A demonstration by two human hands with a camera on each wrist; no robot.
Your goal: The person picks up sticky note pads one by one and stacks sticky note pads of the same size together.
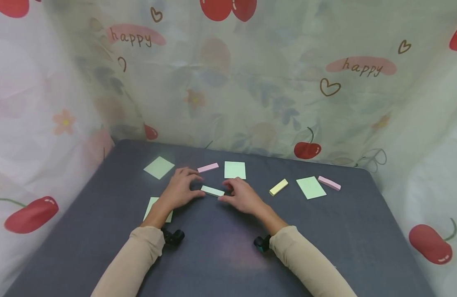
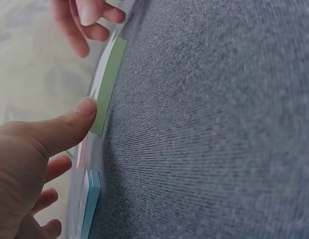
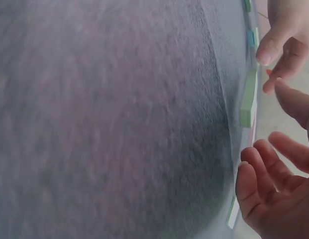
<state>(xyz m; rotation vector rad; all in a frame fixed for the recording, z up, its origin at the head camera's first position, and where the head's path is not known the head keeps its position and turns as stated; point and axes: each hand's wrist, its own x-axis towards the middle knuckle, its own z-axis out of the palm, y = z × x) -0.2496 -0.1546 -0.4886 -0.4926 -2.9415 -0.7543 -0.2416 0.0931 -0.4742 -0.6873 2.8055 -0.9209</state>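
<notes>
A small pale green strip pad (image 1: 212, 191) with a white-looking top lies on the table between both hands. My left hand (image 1: 180, 187) is at its left end, fingers spread and loosely bent. In the left wrist view the left thumb (image 2: 74, 122) overlaps the near end of the green strip pad (image 2: 112, 79). At the other end is my right hand (image 1: 245, 196), its thumb and fingers apart and loosely bent. The right wrist view shows the right fingers (image 3: 266, 172) beside the strip pad (image 3: 249, 102) with nothing between them.
Pale green square pads lie at back left (image 1: 159, 168), back middle (image 1: 235, 170), right (image 1: 311, 187) and partly under the left wrist (image 1: 151, 206). Pink strips (image 1: 208, 167) (image 1: 329, 183) and a yellow strip (image 1: 278, 187) lie among them. A printed curtain (image 1: 228, 103) hangs behind the dark table (image 1: 221, 255).
</notes>
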